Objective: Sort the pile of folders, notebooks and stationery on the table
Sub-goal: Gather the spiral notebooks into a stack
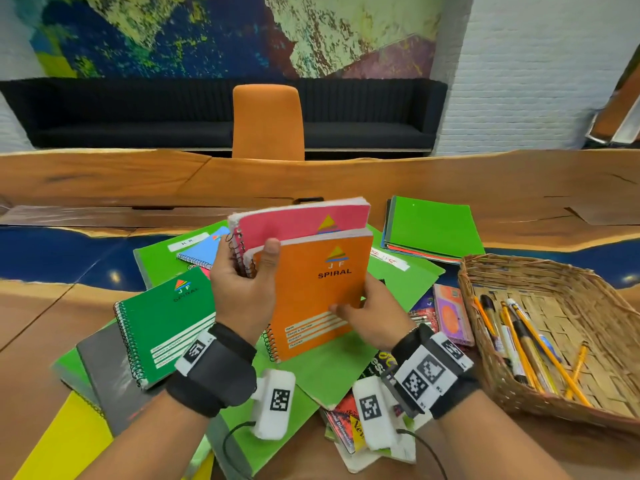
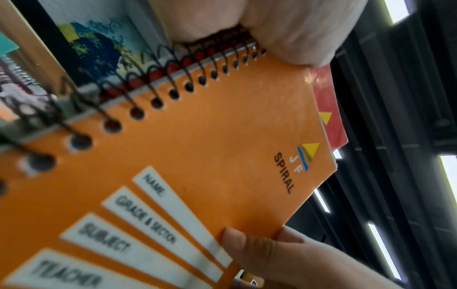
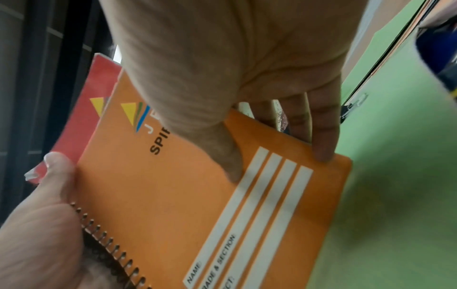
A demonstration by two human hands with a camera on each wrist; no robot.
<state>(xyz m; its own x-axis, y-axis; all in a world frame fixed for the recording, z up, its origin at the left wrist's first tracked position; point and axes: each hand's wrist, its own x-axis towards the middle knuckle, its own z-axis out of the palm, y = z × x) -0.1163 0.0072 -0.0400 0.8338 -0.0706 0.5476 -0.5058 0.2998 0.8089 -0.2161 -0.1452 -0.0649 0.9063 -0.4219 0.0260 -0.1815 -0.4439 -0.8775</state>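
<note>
An orange spiral notebook (image 1: 313,292) (image 2: 197,156) (image 3: 202,205) is held upright above the pile, with a pink spiral notebook (image 1: 298,220) (image 2: 329,109) (image 3: 84,121) stacked behind it. My left hand (image 1: 242,282) grips both along the spiral edge, thumb on the orange cover. My right hand (image 1: 374,313) (image 3: 235,78) pinches the orange notebook's free edge, thumb on the front and fingers behind. Below lie a green spiral notebook (image 1: 166,323), a blue spiral notebook (image 1: 204,251), green folders (image 1: 332,365) and a grey notebook (image 1: 107,375).
A wicker basket (image 1: 485,341) at the right holds pencils and pens (image 1: 519,341). A stack of folders with a green one on top (image 1: 433,226) lies at the back right. An eraser pack (image 1: 450,313), small books (image 1: 346,420) and a yellow folder (image 1: 65,438) lie around. An orange chair (image 1: 266,119) stands across the table.
</note>
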